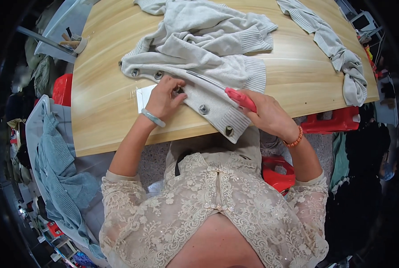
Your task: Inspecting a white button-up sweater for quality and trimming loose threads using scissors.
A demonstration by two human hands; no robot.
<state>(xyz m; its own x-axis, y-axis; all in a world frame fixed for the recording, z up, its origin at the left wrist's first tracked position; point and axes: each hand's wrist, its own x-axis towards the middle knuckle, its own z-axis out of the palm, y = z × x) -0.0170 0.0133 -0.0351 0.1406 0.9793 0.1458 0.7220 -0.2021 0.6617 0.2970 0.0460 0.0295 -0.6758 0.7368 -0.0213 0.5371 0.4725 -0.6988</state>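
Observation:
A light grey knitted cardigan (195,49) lies bunched on the table in front of me, its ribbed cuffs to the right. Its button band runs slantwise toward the near edge, with several dark round buttons along it, one of them a button (203,109) left of the hem. My left hand (163,99) is closed with thumb and forefinger about another button on the band, which they partly cover. In my right hand (271,112) are red-handled scissors (240,99). Their long blades lie over the band, pointing up and left, and look closed together.
The wooden table (105,111) has a white card (144,97) beside my left wrist and a cup of tools (79,44) at its left edge. Another grey knit (338,53) lies at the right. A bin with blue-grey knitwear (58,165) stands left; red stools (331,121) are below the table.

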